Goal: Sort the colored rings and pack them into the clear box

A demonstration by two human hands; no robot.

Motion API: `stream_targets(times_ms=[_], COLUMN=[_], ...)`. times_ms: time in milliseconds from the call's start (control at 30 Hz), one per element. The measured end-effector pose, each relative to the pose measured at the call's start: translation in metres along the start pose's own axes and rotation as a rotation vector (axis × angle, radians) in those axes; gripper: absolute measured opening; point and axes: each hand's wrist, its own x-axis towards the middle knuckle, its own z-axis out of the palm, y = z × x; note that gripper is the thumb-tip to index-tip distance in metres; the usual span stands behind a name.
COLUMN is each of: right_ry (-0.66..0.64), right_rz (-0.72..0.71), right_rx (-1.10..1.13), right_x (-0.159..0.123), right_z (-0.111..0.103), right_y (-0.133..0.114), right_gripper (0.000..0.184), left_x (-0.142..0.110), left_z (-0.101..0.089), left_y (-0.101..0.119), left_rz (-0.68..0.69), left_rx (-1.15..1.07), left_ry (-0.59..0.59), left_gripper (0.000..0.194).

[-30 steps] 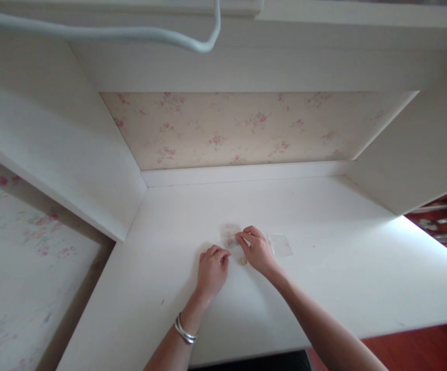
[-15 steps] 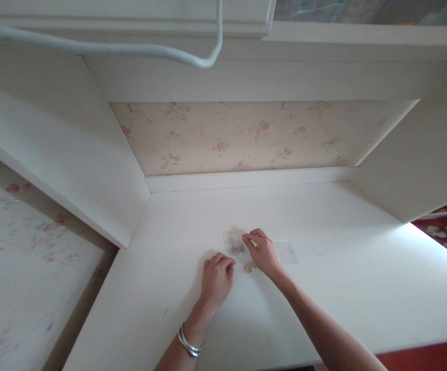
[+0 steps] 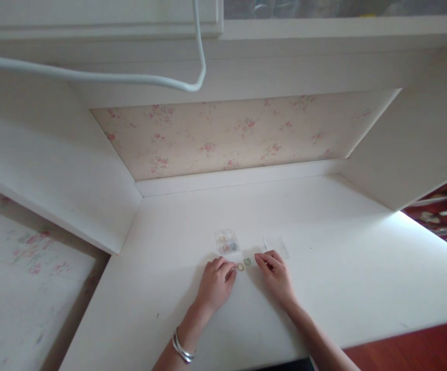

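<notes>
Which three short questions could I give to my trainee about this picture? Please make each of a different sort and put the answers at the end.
1. On which wrist does the person wear the silver bracelet?
2. How many small rings can be seen on the white table between the left hand and the right hand? a) none; b) two; c) five.
3. True or false: the clear box lies farther from the person than these rings.

Key: 1. the left wrist; 2. b; 3. true.
</notes>
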Motion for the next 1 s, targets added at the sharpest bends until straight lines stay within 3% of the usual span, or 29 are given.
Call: stream_targets(times_ms=[200,667,1000], right_ry=[-0.006,-0.028,-0.029], right_rz=[0.004,-0.023,-0.02], right_rx=[0.015,0.077,0.107], right_x=[-0.002,-0.003,-0.002], right_z=[0.001,-0.002,-0.004], right_y=[0.001,0.005,0.003], right_gripper=[0.037,0.032,0.033], left_x=[0.004,0.003,0.009], left_z=[0.005,0.015,0.004], left_y=[0.011,0.018,0.016], left_rz=[0.042,0.008,-0.06], left_rx=[0.056,0.061,-0.082], left_ry=[-0.079,-0.097,-0.033], left_gripper=[0.016,0.017,0.022])
